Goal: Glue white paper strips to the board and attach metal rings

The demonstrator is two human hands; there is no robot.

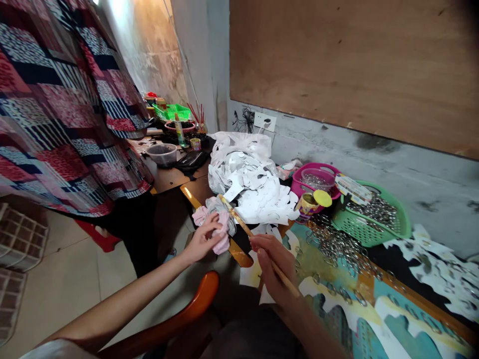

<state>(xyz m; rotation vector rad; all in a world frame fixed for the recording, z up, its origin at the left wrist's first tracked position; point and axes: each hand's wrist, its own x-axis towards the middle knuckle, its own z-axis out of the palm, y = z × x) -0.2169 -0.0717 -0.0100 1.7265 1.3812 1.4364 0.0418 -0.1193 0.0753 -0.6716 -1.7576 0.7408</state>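
Observation:
My left hand [204, 238] grips a crumpled pink cloth [220, 234], with a greyish rag [220, 209] bunched behind it. My right hand [271, 264] is shut around a thin wooden stick [239, 220], whose far end reaches up beside the cloth. Just beyond both hands lies a heap of white cut-out paper shapes [258, 194], partly on a white plastic bag [239, 149]. Loose metal rings [337, 247] are scattered on the printed board to the right of my right hand.
A green basket [368, 214] and a pink basket [316, 179] hold metal rings. A small can [307, 204] stands beside a yellow lid. An orange chair arm [175, 304] lies below my left forearm, and patterned fabric [75, 114] hangs at left.

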